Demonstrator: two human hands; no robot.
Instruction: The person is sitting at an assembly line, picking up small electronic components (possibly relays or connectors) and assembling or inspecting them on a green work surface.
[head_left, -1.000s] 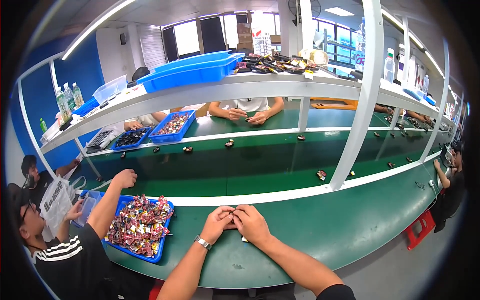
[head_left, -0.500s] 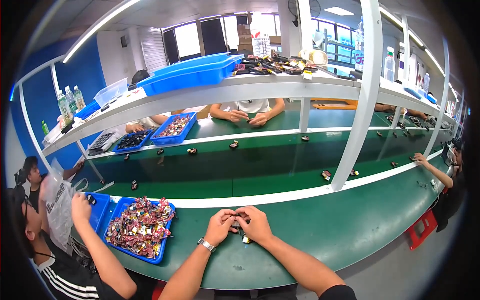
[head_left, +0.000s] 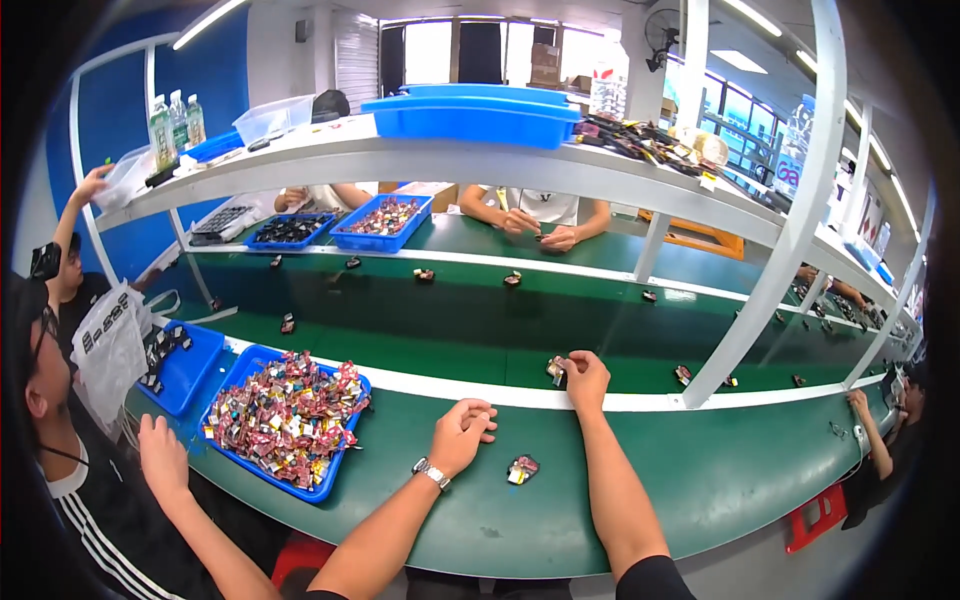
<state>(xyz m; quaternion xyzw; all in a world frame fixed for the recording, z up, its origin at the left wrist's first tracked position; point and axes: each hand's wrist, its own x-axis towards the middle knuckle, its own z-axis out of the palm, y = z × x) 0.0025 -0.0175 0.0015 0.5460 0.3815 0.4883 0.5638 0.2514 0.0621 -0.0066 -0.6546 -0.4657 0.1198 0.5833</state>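
Observation:
My right hand (head_left: pixel 587 380) reaches over the near white rail (head_left: pixel 470 393) at the edge of the dark green belt. Its thumb and fingers pinch a small electronic part (head_left: pixel 556 370), black with a light and reddish piece. Above the green bench my left hand (head_left: pixel 462 437) is held with loosely bent fingers and nothing visible in them. On the bench between my forearms lies another small electronic part (head_left: pixel 522 469), black with a white-and-yellow label and a reddish piece; neither hand touches it.
A blue tray (head_left: pixel 330 478) heaped with reddish small parts stands left of my left arm. Beyond it sits another blue tray (head_left: pixel 190 380) holding black pieces, near a co-worker's hand (head_left: pixel 162 455). Several parts lie along the belt (head_left: pixel 440 330). A slanted white post (head_left: pixel 765 245) rises at right.
My hands have separated. The right moved forward to the belt's edge with a part, while the left drew slightly aside. A part now lies uncovered on the bench. My view has shifted left.

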